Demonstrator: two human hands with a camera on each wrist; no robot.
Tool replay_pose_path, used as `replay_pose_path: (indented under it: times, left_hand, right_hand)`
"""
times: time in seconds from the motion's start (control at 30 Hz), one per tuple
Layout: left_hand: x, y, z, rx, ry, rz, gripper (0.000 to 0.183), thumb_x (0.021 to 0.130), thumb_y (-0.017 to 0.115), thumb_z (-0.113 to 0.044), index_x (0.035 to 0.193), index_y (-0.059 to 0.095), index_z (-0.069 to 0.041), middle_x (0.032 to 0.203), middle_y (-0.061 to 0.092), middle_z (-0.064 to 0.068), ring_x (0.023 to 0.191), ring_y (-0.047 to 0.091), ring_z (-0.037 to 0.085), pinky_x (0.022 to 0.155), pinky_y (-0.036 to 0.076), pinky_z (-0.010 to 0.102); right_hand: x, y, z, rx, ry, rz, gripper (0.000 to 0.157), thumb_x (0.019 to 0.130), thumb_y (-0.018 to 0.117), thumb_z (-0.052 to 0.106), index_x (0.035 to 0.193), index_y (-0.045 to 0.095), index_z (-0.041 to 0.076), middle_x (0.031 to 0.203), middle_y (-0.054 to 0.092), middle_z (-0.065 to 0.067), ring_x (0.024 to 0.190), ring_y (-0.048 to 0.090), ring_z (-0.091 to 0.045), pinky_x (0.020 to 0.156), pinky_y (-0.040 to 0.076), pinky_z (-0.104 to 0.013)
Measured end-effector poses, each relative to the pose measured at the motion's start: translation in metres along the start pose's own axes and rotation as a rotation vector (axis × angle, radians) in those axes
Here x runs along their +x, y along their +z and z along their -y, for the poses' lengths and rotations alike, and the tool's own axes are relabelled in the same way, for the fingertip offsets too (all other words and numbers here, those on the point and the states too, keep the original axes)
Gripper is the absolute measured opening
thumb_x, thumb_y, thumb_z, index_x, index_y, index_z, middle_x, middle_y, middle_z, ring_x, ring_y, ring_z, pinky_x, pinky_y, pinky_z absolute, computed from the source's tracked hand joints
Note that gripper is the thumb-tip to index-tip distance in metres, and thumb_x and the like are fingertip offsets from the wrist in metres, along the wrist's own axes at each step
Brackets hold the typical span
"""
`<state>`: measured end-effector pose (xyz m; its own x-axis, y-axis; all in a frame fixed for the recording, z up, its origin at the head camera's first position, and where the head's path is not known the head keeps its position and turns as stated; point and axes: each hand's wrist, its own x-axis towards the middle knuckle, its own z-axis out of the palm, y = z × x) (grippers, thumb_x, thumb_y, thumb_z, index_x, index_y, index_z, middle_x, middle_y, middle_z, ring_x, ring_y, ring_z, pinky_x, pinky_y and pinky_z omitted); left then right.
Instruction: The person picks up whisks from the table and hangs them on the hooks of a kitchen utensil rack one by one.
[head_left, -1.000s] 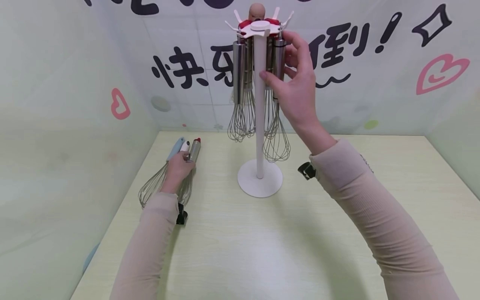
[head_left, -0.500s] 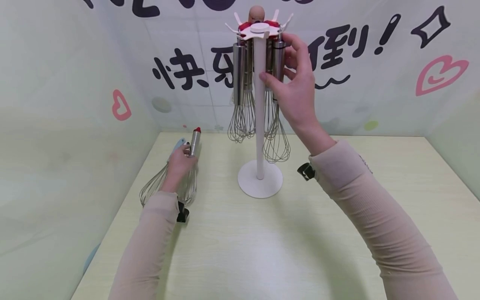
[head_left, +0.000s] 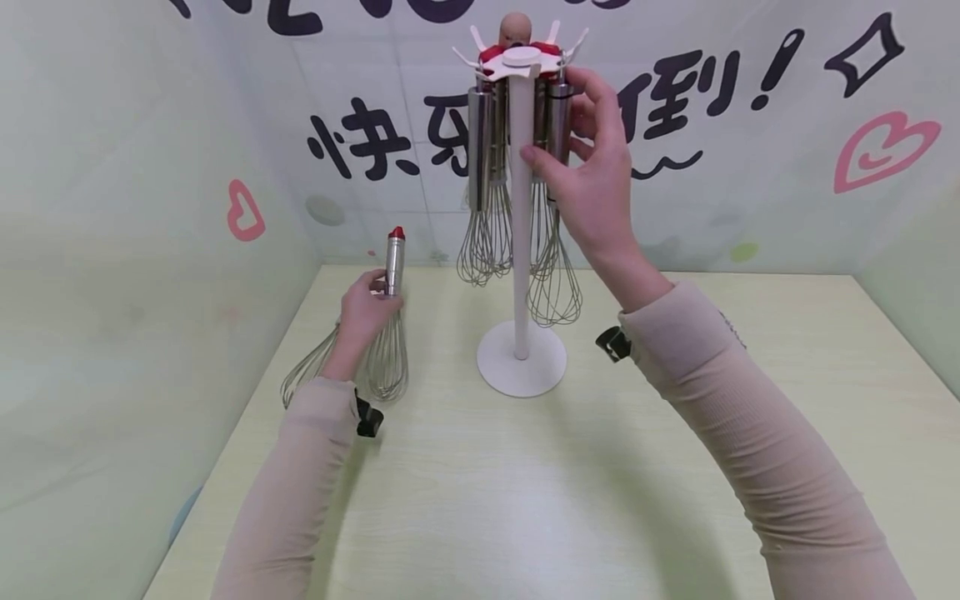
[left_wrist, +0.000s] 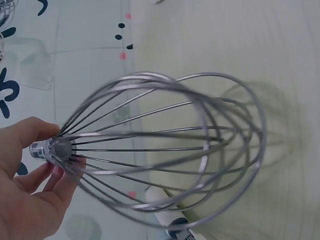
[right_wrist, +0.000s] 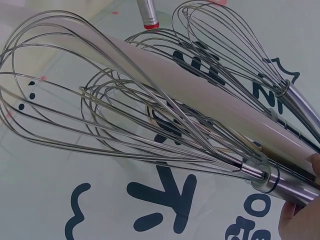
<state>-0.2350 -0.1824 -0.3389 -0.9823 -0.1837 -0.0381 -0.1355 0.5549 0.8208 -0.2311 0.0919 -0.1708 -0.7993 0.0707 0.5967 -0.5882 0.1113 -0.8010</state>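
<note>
My left hand (head_left: 363, 312) holds a metal-handled whisk (head_left: 395, 265) with a red tip, upright at the table's left. In the left wrist view its wire loops spread from the handle end (left_wrist: 61, 149), pinched between fingers and thumb. My right hand (head_left: 596, 175) grips the upper part of a white stand (head_left: 521, 250), thumb on the pole, fingers behind a hanging whisk's handle (head_left: 558, 125). Several steel whisks hang from the stand's hooked top, among them one on the left (head_left: 478, 150); the right wrist view shows their loops beside the pole (right_wrist: 200, 100).
Beyond my left hand lie whisk wires (head_left: 303, 371), their handles mostly hidden; a white handle (left_wrist: 157, 197) shows in the left wrist view. A rounded tan and red object (head_left: 515, 29) is behind the stand's top. A printed cloth (head_left: 375, 208) backs the table (head_left: 465, 492).
My left hand has raised the red-tipped whisk from among the whisks on the table, tilting it upright and moving it slightly right. My right hand stays on the stand.
</note>
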Motion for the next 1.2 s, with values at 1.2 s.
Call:
replay_pose_path:
  times: [1.2]
  left_hand:
    - [-0.034,-0.015,-0.087,-0.384,0.139,-0.135,0.057,0.085,0.067,-0.008,0.137,0.047,-0.019,0.131,0.056,0.012,0.115,0.058,0.023,0.101,0.049,0.036]
  right_hand:
    - [-0.002,0.000,-0.001,0.004,-0.034,-0.001,0.062,0.079,0.070,-0.004,0.135,0.044,0.005,0.111,0.055,-0.004,0.101,0.054,-0.012,0.095,0.051,-0.026]
